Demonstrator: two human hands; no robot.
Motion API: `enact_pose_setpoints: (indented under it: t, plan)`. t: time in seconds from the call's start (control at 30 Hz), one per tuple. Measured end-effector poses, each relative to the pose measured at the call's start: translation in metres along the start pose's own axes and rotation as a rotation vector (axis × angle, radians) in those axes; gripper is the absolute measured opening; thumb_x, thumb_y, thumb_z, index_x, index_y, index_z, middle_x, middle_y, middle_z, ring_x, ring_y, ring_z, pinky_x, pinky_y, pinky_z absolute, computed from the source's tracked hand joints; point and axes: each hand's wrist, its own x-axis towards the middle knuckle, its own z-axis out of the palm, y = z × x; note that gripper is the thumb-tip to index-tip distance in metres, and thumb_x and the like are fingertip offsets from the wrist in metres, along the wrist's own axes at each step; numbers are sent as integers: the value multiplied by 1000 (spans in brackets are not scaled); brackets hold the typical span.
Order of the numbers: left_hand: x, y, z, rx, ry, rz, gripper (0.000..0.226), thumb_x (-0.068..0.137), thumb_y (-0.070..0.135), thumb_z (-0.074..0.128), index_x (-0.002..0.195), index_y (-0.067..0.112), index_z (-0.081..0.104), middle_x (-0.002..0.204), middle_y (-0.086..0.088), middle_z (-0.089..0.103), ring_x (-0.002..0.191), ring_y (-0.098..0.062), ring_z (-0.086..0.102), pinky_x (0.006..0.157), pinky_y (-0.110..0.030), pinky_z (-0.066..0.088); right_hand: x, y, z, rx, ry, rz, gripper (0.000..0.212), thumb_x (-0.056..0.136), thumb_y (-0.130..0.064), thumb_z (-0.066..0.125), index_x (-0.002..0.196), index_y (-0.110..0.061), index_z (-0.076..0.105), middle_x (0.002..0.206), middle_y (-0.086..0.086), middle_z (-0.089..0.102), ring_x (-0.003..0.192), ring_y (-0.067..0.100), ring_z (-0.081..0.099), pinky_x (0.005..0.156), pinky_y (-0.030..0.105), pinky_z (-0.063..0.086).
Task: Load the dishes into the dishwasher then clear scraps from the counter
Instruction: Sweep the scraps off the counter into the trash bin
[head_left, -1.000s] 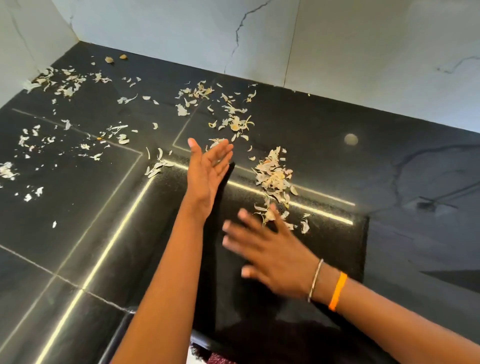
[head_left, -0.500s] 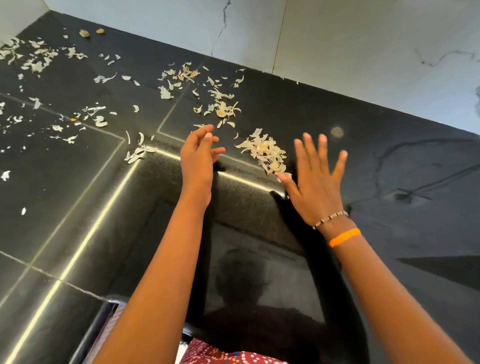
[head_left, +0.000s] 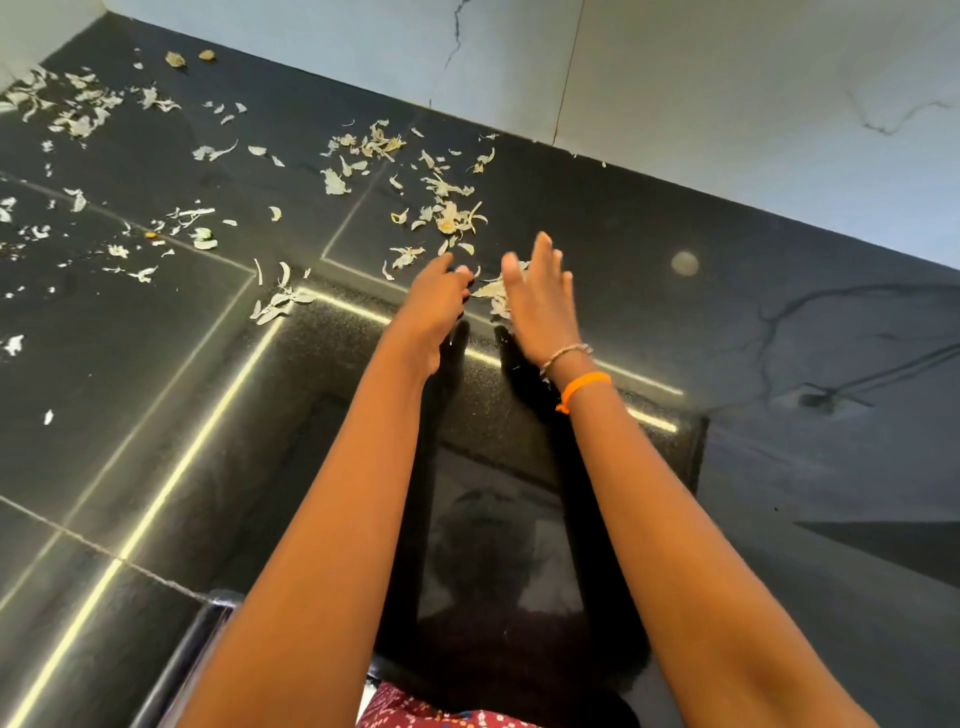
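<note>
**Hands close in around a heap of scraps**

Both hands have drawn together since half a second ago: the right hand (head_left: 537, 306), which then lay spread and flat well to the right of the small heap, now stands on its edge against that heap, and the left hand (head_left: 434, 306) sits just across from it.

Head view: the black table (head_left: 156, 415) runs back to a pale marbled wall (head_left: 727, 104), with a bright strip of reflected light crossing it. The heap of scraps (head_left: 493, 299) lies between the two hands, about midway along the table and nearer its far edge than its near one; the right hand hides part of it. The right fingers (head_left: 543, 249) are straight and close together, blurred, with the palm turned toward the heap and touching it. The left fingers (head_left: 457, 283) curl downward at the heap's left side; I cannot tell whether they grip any scrap. A beaded bracelet (head_left: 563, 353) and an orange band (head_left: 582, 387) circle the right wrist.

More loose scraps (head_left: 447, 213) are scattered behind the hands toward the far edge, another patch (head_left: 67, 111) lies in the far left corner, and a small cluster (head_left: 278, 304) rests left of the left hand. A red patterned garment (head_left: 415, 714) shows at the near edge.
</note>
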Motion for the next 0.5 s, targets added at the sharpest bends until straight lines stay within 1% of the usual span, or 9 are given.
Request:
enact_pose_setpoints:
  t: [0.07,0.1,0.17,0.2,0.23,0.27,0.33,0.43,0.5]
  plan:
    - [-2,-3,-4,58,-62,2,52,99,17,41,147,14,23,137,-6,48,118,-17,49,102,-32,39,2,-6,-25,271,-89,9,59,100,-39,23,149,-14,1,158,3,-6,145,18,-5,118,37,0]
    - [-4,-5,-8,111,-97,7,56,97,17,46,148,15,22,137,-6,48,118,-17,50,99,-30,39,1,-4,-38,275,-76,9,61,99,-40,29,149,-16,2,158,3,-4,145,18,2,119,37,4]
    - [-8,-7,-15,238,-132,35,71,89,14,60,148,18,20,138,-5,45,121,-20,47,99,-31,35,-5,7,-63,111,-57,32,73,94,-37,48,149,-15,5,155,6,4,139,26,26,116,42,23]
    - [-8,-8,-17,309,-130,52,80,84,12,66,148,20,19,140,-6,42,123,-21,45,100,-33,35,-9,13,-72,1,-90,86,83,89,-36,57,149,-14,4,152,8,6,133,29,34,113,43,29]
    - [-7,-7,-19,385,-125,67,88,79,10,71,148,22,18,141,-7,38,124,-23,44,103,-35,35,-13,16,-78,-113,-154,145,94,84,-36,64,149,-13,1,150,9,6,131,31,35,112,42,31]
    - [-5,-7,-19,465,-119,80,94,76,10,74,149,23,16,143,-9,34,125,-25,44,106,-39,36,-18,19,-79,-236,-233,187,104,79,-37,70,148,-11,-3,149,9,5,131,32,33,113,40,29]
    - [1,-5,-14,638,-111,116,103,71,11,78,149,25,13,146,-10,25,127,-29,43,107,-45,37,-26,16,-73,-414,-342,211,118,70,-37,77,147,-8,-8,149,10,2,135,33,28,111,38,27]
    - [14,-1,-1,845,-108,186,109,67,13,81,149,27,12,149,-10,16,132,-31,38,108,-47,36,-25,8,-49,-443,-388,202,124,66,-30,81,147,-8,-9,149,10,2,135,34,29,110,40,30]
    - [22,6,5,913,-132,200,106,67,11,81,149,27,15,150,-9,16,132,-31,37,108,-42,35,-19,3,-37,-417,-371,214,122,66,-25,82,148,-11,-8,149,10,3,132,36,35,106,43,37]
